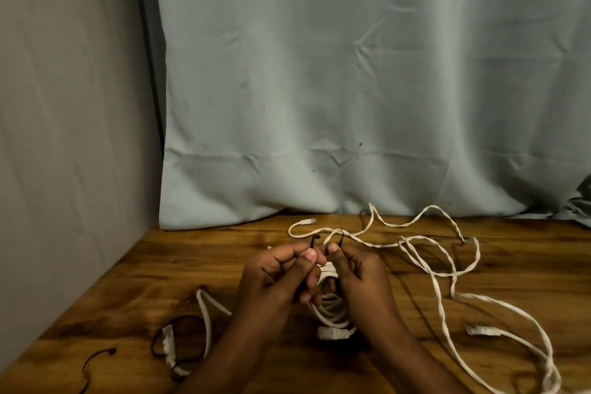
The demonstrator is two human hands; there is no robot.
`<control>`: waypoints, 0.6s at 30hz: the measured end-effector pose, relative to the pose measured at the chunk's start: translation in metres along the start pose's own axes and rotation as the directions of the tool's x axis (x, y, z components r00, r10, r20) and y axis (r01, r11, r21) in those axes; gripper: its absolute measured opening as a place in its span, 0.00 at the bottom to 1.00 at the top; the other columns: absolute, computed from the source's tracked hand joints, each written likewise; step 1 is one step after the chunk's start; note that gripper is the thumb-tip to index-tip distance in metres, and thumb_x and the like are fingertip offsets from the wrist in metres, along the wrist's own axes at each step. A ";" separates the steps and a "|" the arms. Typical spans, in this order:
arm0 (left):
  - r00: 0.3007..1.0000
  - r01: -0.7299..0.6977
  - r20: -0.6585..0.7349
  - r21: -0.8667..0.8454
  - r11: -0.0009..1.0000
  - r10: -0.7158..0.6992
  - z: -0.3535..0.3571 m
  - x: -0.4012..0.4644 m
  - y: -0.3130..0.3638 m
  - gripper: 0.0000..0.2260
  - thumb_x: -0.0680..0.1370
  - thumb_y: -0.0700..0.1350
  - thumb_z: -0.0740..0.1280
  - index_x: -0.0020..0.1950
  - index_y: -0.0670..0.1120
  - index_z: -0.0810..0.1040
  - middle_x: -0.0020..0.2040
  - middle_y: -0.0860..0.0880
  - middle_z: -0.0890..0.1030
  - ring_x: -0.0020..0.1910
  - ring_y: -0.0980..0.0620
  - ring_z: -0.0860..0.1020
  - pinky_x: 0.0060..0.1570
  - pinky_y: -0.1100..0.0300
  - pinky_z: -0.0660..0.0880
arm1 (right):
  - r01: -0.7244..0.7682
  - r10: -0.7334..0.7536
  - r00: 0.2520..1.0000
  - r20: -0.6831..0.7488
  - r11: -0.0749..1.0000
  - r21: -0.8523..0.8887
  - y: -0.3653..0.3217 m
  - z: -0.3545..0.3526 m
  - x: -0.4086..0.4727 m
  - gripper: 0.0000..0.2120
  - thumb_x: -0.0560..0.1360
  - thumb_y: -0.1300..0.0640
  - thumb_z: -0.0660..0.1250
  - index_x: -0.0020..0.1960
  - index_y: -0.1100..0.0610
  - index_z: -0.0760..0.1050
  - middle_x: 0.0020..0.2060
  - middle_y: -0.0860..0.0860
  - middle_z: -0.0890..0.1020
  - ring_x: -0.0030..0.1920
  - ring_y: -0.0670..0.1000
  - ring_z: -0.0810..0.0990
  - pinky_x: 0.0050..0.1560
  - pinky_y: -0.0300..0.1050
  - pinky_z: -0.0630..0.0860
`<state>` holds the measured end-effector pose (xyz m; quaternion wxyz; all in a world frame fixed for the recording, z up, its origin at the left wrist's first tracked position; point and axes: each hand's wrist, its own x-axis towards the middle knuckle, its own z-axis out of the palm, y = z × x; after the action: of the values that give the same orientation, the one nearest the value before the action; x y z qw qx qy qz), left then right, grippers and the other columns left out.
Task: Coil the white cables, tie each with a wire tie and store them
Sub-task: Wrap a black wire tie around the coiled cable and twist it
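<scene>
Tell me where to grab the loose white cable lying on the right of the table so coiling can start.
Take the loose white cable by its plug end, coming from above. That end lies flat and free of the tangled loops, so the grip there gives a clean start.

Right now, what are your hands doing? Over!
Left hand pinches one end of the black tie, right hand the other. Coiled cable sits between them, not yet tied. Loose cable sprawls on the table to the right.

Wooden table: loose white cable, tied cable, black wire tie.
</scene>
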<state>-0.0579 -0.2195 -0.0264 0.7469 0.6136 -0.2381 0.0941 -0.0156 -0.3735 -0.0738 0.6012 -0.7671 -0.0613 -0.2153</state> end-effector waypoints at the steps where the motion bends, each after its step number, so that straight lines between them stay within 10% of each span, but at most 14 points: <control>1: 1.000 0.019 -0.001 -0.016 1.000 -0.019 0.000 -0.001 0.000 0.09 0.78 0.44 0.66 0.43 0.45 0.85 0.29 0.47 0.74 0.26 0.52 0.68 0.35 0.51 0.72 | 0.008 -0.009 1.000 -0.003 0.999 -0.043 -0.001 0.000 0.000 0.16 0.83 0.43 0.62 0.52 0.49 0.85 0.39 0.47 0.87 0.40 0.47 0.85 0.43 0.51 0.80; 10: 0.984 0.178 0.057 -0.149 0.973 -0.171 0.001 -0.004 0.004 0.09 0.74 0.43 0.68 0.42 0.38 0.84 0.29 0.45 0.72 0.25 0.53 0.66 0.30 0.58 0.73 | 0.064 -0.088 0.994 -0.066 0.951 -0.301 -0.009 -0.006 -0.004 0.13 0.82 0.39 0.60 0.42 0.37 0.79 0.32 0.40 0.81 0.35 0.42 0.77 0.36 0.45 0.72; 18: 0.977 0.213 0.043 -0.129 0.969 -0.209 -0.003 0.000 -0.003 0.09 0.79 0.39 0.66 0.44 0.38 0.84 0.30 0.47 0.72 0.24 0.56 0.64 0.27 0.60 0.70 | 0.096 -0.133 0.991 -0.019 0.804 -0.587 -0.021 -0.009 -0.011 0.15 0.83 0.41 0.58 0.48 0.45 0.80 0.33 0.44 0.80 0.36 0.43 0.78 0.33 0.42 0.68</control>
<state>-0.0563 -0.2172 -0.0294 0.7883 0.5857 -0.1883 -0.0108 -0.0353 -0.3741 -0.0584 0.3237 -0.9028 -0.0204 -0.2822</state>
